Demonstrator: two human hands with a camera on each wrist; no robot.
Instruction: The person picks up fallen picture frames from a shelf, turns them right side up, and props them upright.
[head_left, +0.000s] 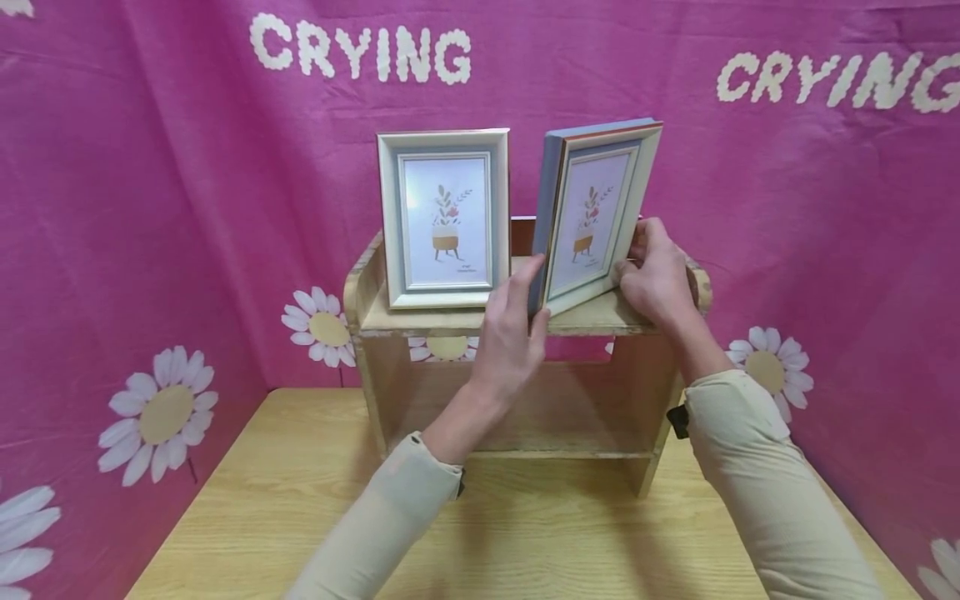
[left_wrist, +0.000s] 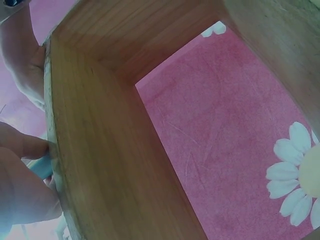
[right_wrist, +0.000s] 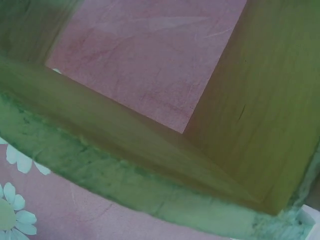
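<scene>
Head view: at the left atop the shelf (head_left: pixel 647 392) stands one picture frame (head_left: pixel 447 225), seemingly done; the left hand (head_left: pixel 512 337) grips, fingers against thumb, a second frame (head_left: pixel 592 217), angled at the shelf's right, apparently yet to be settled; the right hand (head_left: pixel 662 279) pinches its right edge.

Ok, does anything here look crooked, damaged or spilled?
The white rectangular picture frame with a blue side is turned at an angle between the left hand and right hand, unlike the forward-facing white rectangular picture frame beside it. The tan wooden shelf unit looks rough along its front edges. No spill shows.
</scene>
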